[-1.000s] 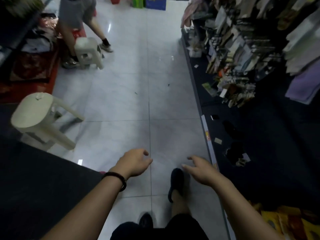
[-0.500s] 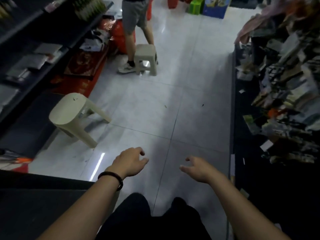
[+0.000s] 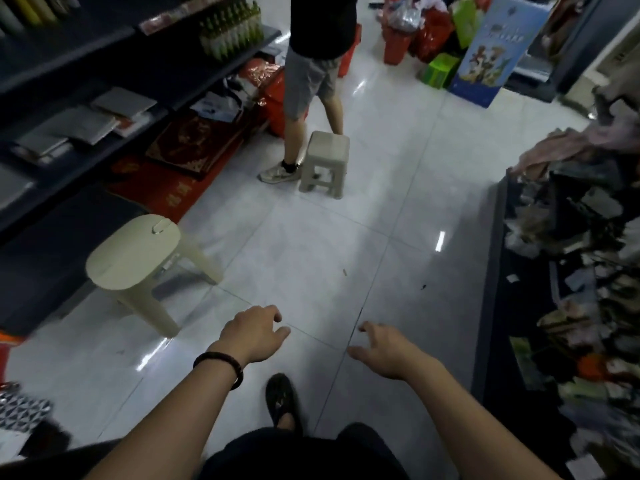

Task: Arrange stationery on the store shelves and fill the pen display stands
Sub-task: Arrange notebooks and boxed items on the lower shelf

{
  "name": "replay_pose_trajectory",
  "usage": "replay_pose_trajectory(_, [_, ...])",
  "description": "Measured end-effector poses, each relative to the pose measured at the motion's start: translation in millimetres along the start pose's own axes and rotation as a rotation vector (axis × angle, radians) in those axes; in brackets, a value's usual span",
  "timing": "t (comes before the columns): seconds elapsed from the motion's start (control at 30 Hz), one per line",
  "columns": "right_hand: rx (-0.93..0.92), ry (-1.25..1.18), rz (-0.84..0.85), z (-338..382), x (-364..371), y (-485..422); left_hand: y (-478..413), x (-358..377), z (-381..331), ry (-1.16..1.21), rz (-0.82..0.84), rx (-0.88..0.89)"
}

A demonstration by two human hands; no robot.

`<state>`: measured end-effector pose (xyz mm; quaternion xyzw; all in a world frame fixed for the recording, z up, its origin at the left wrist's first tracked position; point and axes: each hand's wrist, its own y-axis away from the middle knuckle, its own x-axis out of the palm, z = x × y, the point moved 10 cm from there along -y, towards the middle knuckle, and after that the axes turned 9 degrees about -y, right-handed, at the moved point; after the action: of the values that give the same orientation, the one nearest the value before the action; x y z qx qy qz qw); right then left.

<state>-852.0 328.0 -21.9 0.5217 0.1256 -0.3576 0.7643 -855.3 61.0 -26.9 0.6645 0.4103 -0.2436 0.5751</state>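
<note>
standing mid-aisle on pale tiled floor (image 3: 311,258), one dark shoe (image 3: 282,398) forward at 6 o'clock. left hand (image 3: 251,336) out ahead just left of centre, palm down, fingers loosely curled, grasping nothing; dark bracelet (image 3: 221,367) on that wrist. right hand (image 3: 384,351) just right of centre, palm down, fingers spread and relaxed, likewise carrying nothing. both held free over bare floor, well apart from any shelf; judged as balance while walking, not a reach.

task goods split to either side. at 3 o'clock, crowded display rack (image 3: 585,271) of small packaged items, too blurred to tell pens from other stock; no pen stand identifiable. at 9 to 10 o'clock, dark shelving (image 3: 79,60) carrying flat grey packs (image 3: 86,124) laid on the middle tier and green-topped bottles (image 3: 232,29) upright on the upper tier. red printed goods (image 3: 173,174) lying on the lowest level at 10 o'clock.

cream stool (image 3: 138,261) standing at 9 o'clock beside the shelving, probably parked for low-level work. second small stool (image 3: 325,161) at 12 o'clock, touching or just beside the leg of another person (image 3: 311,81) facing the left shelving. blue printed carton (image 3: 491,53) and red bags on the floor at 1 o'clock, likely stock not yet shelved.

assessment: between steps, nothing picked up; next move calls for collecting stock before any filling.
</note>
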Motion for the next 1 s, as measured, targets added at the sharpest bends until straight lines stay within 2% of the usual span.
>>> replay_pose_trajectory(0.13, [-0.039,0.006,-0.026,60.2,-55.5,-65.5,-51.4,-61.0,33.2,-0.011,-0.038,-0.015])
replay_pose_trajectory(0.33, [-0.095,0.006,0.015,145.6,-109.5,-154.6,-97.7,-115.7,106.7,0.121,-0.058,-0.166])
replay_pose_trajectory(0.73, [-0.323,0.185,0.220,319.0,-173.5,-349.3,-202.7,-214.4,206.3,0.238,-0.085,-0.445])
replay_pose_trajectory(1.0, [-0.448,0.358,0.330,443.1,-189.0,-434.4,-231.2,-266.2,266.7,0.462,-0.181,-0.603])
